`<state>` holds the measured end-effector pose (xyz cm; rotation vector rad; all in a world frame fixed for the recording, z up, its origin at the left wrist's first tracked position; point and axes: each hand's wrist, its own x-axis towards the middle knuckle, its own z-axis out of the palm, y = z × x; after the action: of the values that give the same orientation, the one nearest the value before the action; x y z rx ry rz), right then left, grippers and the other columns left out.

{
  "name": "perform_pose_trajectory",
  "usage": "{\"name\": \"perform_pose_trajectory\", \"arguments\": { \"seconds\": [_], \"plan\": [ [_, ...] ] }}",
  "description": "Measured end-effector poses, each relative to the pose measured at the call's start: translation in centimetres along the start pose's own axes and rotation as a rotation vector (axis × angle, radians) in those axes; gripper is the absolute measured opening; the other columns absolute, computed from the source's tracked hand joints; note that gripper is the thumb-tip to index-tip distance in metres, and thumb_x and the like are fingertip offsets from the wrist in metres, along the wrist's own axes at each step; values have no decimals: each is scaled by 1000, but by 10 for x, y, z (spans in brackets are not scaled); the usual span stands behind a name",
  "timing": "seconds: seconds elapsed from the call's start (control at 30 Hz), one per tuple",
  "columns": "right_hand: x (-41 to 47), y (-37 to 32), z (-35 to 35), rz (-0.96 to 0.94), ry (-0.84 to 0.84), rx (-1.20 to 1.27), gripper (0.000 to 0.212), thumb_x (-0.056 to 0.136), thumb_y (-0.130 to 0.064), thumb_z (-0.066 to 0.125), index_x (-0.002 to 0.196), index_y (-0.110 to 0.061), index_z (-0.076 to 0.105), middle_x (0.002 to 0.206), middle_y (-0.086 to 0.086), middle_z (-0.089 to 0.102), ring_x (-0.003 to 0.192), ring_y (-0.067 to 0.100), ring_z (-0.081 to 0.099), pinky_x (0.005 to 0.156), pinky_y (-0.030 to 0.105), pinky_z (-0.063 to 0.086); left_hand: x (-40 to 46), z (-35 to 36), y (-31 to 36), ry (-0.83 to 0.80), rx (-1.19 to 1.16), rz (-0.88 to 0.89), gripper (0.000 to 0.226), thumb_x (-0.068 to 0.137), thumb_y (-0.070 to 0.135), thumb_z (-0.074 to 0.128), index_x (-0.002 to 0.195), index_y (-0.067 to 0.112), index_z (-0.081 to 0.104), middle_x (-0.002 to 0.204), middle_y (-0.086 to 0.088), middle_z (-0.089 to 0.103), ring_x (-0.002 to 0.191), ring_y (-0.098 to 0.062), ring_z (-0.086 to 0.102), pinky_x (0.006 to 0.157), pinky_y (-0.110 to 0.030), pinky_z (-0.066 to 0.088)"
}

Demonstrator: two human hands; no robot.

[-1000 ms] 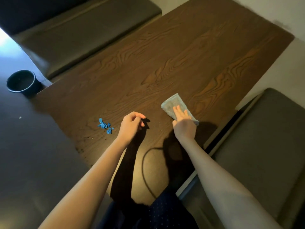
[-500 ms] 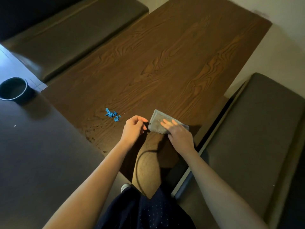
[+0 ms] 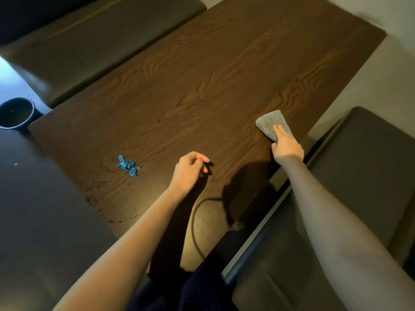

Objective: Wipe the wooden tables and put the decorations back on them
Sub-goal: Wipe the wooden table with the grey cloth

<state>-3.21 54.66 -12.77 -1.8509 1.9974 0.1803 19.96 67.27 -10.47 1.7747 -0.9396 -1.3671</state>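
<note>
One wooden table (image 3: 202, 90), dark brown with strong grain, runs diagonally through the view; all positions below are given relative to it.

Right hand (image 3: 286, 145): lies palm down on one grey-blue cloth (image 3: 270, 125), near the table's right long edge, toward the near end. Fingers (image 3: 278, 131) straight and held close together, pressing flat on the cloth, not curled round it. The cloth is folded, roughly wedge-shaped; its wider far end sticks out past the fingertips toward the table's far end, the near part is hidden under the hand. Cloth lies flat on the table surface.

Left hand (image 3: 189, 170): over the near middle of the table, well apart from the cloth. Fingers curled in loosely toward the palm, thumb against them. Nothing visible in it; whether it touches the surface cannot be told.

One small cluster of blue scraps (image 3: 128, 165) on the table, left of the left hand; individual pieces too small to count. Fine dark crumbs scattered by the table's near left corner.

One dark round bin (image 3: 15, 113) on the floor, just off the table's left corner.

Bench seats: one dark cushioned bench (image 3: 89, 41) along the table's left long side, one (image 3: 370, 176) along its right long side.
</note>
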Motion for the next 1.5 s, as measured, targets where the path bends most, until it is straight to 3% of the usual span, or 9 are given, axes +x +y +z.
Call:
{"name": "perform_pose_trajectory", "arguments": {
  "seconds": [0.2,0.37,0.47,0.63,0.7,0.83,0.97,1.2,1.5],
  "plan": [
    [-59,-34,53,-223,10,-61,56,100,-26,29,152,-18,10,160,-1,7,147,27,5,118,43,5,-9,0,14,-61,391,254,34,97,8,40,126,17,55,130,1,53,121,-10,47,100,-21,33],
    [-123,-66,85,-567,26,-351,46,100,-17,32,145,-6,28,152,11,29,142,29,23,115,42,19,-12,12,-2,-282,880,452,45,99,15,37,144,12,33,155,-6,25,143,-18,20,115,-30,17],
    [-161,-67,93,-612,72,-169,46,98,-19,42,143,-9,35,148,8,39,140,23,31,117,38,20,-27,8,-36,-354,1083,429,52,100,20,37,149,13,21,157,-7,18,145,-20,17,119,-36,17],
    [-206,-53,110,-600,75,9,38,89,-24,58,127,-23,55,134,-5,55,128,18,46,103,40,38,-73,-6,-66,-283,1058,533,52,98,19,41,147,16,26,151,0,31,138,-16,31,110,-30,30],
    [-216,-55,119,-592,71,-48,43,89,-24,58,132,-21,52,138,-3,52,131,22,44,104,41,38,-82,-10,-73,-259,1015,526,52,98,20,41,148,18,25,149,1,32,136,-16,31,108,-30,32],
    [-204,-54,118,-554,-1,-58,54,96,-22,47,147,-23,30,155,-3,27,146,21,14,117,41,10,-72,-6,-76,-223,995,521,49,102,25,31,149,20,20,155,-1,22,141,-17,23,112,-31,26],
    [-168,-57,102,-525,39,-71,51,95,-20,49,144,-26,32,153,-4,30,146,21,14,117,42,12,-42,4,-63,-176,1200,576,57,102,24,33,151,13,6,159,-6,8,146,-25,6,118,-34,4],
    [-119,-63,69,-446,34,-10,43,96,-20,50,138,-24,45,144,-1,42,138,19,31,109,38,33,-6,8,-46,-117,1292,528,57,102,30,30,150,9,6,159,-8,8,146,-23,10,118,-33,9],
    [-170,-88,107,-583,-25,4,53,98,-14,45,148,-18,28,156,0,24,145,21,17,119,37,12,-56,-41,-82,-61,1258,508,51,101,30,34,147,9,25,155,-9,24,139,-25,29,115,-33,22]
  ]
}}
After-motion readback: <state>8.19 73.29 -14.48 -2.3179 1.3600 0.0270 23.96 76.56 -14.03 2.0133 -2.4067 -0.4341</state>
